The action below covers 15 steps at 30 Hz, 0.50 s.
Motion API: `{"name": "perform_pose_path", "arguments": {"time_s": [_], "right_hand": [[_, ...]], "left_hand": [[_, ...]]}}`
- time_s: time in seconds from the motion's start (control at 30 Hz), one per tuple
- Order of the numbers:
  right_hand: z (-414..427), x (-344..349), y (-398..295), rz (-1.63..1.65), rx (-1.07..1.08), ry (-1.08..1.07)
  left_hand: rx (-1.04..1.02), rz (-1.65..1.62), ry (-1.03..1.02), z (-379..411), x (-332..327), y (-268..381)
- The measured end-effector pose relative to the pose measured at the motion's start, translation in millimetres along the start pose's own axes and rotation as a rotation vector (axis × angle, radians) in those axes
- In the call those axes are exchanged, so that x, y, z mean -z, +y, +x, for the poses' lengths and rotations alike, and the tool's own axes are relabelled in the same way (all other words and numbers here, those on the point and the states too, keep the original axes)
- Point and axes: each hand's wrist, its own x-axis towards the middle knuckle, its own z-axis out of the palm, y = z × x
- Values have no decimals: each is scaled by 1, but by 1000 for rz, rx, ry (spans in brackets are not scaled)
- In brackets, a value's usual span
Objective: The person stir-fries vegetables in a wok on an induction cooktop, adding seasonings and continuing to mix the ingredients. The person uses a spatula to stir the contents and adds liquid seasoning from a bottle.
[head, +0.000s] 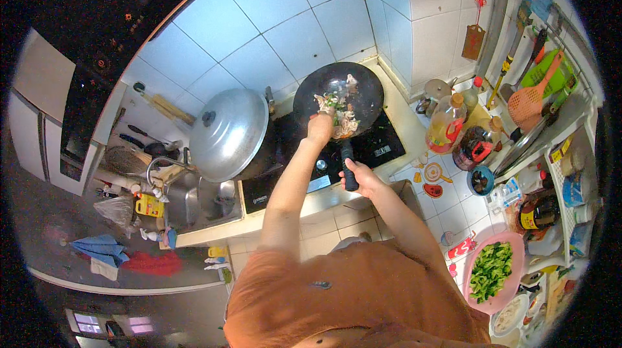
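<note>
My right hand is wrapped around the black handle of a dark wok. The wok sits tilted over a black cooktop. Inside it lies a mix of pale sliced food with green pieces. My left hand is at the wok's near left side, right by the food, with its fingers curled. Whether it holds a utensil is hidden by the hand and the food.
A large pan with a domed metal lid stands left of the wok, beside a sink. Bottles and a small blue bowl occupy the right-hand counter. Nearer me, a pink basin contains chopped greens.
</note>
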Motion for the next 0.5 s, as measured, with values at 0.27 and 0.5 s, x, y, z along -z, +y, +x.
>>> {"name": "perform_pose_path", "arguments": {"time_s": [0.27,0.5], "right_hand": [[-1,0,0,8,-3,-16],[-5,-2,-2,13,-4,-16]], "left_hand": [[-216,167,-77,-84,154,-35],[-255,233,-263,-95,125,-10]]}}
